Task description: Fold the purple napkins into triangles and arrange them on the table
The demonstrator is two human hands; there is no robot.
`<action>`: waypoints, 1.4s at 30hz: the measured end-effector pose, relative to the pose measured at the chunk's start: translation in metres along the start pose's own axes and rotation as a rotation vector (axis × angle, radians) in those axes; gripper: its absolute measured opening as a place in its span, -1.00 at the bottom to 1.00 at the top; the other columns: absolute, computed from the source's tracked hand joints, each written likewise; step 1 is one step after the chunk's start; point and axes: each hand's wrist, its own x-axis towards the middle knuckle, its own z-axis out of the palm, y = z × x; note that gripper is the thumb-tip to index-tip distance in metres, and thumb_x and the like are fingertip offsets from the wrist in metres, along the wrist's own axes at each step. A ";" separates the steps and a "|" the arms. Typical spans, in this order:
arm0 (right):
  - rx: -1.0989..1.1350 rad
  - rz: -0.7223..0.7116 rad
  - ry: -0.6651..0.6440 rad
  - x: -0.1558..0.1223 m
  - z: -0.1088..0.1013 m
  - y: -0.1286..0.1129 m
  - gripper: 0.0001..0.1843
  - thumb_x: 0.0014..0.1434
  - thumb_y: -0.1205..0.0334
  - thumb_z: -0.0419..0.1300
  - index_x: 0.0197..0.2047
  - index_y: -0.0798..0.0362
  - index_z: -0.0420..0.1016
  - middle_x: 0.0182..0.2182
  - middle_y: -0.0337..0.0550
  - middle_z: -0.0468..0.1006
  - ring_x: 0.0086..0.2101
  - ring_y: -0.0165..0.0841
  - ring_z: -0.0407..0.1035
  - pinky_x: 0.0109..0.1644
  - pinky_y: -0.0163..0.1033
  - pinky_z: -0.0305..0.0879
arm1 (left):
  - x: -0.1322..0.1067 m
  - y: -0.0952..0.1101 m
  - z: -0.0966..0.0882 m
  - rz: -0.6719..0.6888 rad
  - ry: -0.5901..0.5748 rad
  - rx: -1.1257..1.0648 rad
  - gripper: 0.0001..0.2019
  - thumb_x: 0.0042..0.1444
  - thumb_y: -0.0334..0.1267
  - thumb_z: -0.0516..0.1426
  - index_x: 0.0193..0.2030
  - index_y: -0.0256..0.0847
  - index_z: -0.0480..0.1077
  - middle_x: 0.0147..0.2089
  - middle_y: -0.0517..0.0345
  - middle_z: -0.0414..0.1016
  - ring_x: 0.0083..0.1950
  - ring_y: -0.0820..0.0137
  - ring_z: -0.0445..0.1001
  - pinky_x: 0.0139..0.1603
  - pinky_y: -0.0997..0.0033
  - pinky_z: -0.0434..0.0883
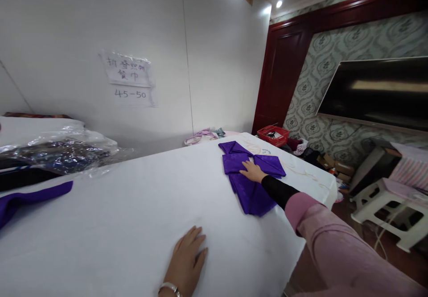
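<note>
Clearly, the two hands are well apart. The right hand (254,172), in a black cuff and pink sleeve (327,230), lies palm down with fingers spread on a folded purple cloth (245,193), pressing against it rather than gripping. That cloth sits toward the right side of the white-covered bench (117,230), its layers making several flaps and points. The left hand (185,259), with a bracelet (170,287) at the wrist, rests on the bare cover nearer the camera, fingers loosely parted and holding nothing. Another purple piece (36,197) runs in from the left edge, beside a clear plastic bag (80,156). Handwritten papers (129,72) hang on the pale wall (220,65); a red basket (272,135) stands past the bench's far right end.
</note>
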 end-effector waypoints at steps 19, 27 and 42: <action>0.209 -0.892 -0.058 -0.187 0.069 -0.118 -0.41 0.24 -0.02 0.04 0.26 0.04 0.12 0.26 0.00 0.15 0.24 -0.24 -0.01 0.28 -0.10 -0.08 | 0.011 -0.018 0.001 0.040 0.053 0.087 -0.69 0.05 -0.23 0.03 -0.10 -0.15 0.49 0.08 0.00 0.47 0.12 0.18 0.41 0.12 0.09 0.37; 0.179 -0.772 0.030 -0.188 0.088 -0.128 -0.56 0.26 0.01 0.00 0.15 -0.01 0.27 0.23 -0.04 0.20 0.23 -0.23 0.00 0.26 -0.04 -0.09 | 0.008 -0.040 -0.057 -0.378 -0.063 0.389 -0.61 0.18 -0.20 -0.09 0.04 -0.26 0.40 0.21 -0.10 0.33 0.26 0.21 0.24 0.22 0.10 0.18; 0.232 -0.788 0.053 -0.186 0.084 -0.127 -0.67 0.24 0.09 0.04 0.02 0.02 0.38 0.16 -0.03 0.30 0.21 -0.22 0.05 0.24 -0.03 -0.06 | -0.027 -0.079 -0.111 -0.780 -0.080 0.516 -0.49 0.22 -0.06 -0.21 0.17 -0.28 0.25 0.29 0.18 0.21 0.30 0.34 0.10 0.23 0.31 0.10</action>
